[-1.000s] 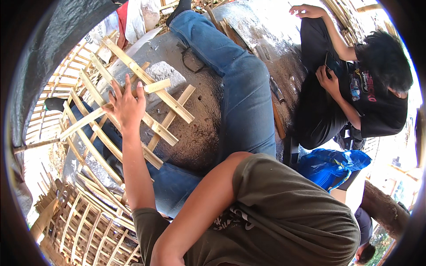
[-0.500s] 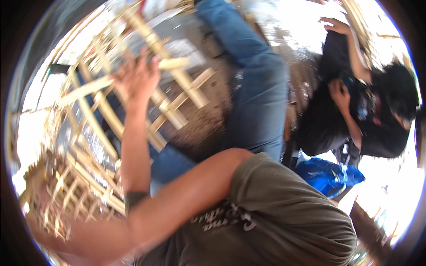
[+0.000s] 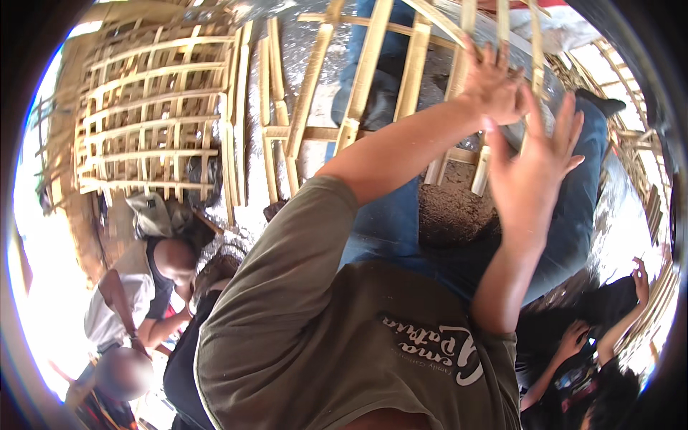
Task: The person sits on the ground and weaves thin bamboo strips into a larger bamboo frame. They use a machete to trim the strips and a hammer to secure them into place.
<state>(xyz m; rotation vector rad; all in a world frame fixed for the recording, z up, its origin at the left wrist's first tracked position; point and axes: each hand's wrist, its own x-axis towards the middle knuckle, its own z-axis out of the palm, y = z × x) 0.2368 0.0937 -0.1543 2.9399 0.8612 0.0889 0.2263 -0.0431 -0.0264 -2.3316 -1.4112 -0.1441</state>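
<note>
A frame of pale split-bamboo slats (image 3: 367, 75) lies across my lap and shins, with long slats over thin crosspieces. My left hand (image 3: 496, 84) reaches over its right part, fingers spread, near the end of a curved bamboo strip (image 3: 438, 20). Whether those fingertips touch the strip or a slat, I cannot tell. Closer to me, my right hand (image 3: 534, 161) is raised with palm and fingers spread, holding nothing. It overlaps the left fingertips in view and hides part of a slat behind it.
A bamboo lattice panel (image 3: 150, 118) lies at the far left, with loose slats (image 3: 240, 107) beside it. Two people (image 3: 129, 294) are at the lower left, another person (image 3: 580, 351) at the lower right. Brown soil (image 3: 459, 204) shows between my blue-trousered legs (image 3: 584, 165).
The view has swung, bringing the lattice panel and the people at left into fuller sight. Both hands now come close together over the bamboo frame; one arm was blurred at the lower left before.
</note>
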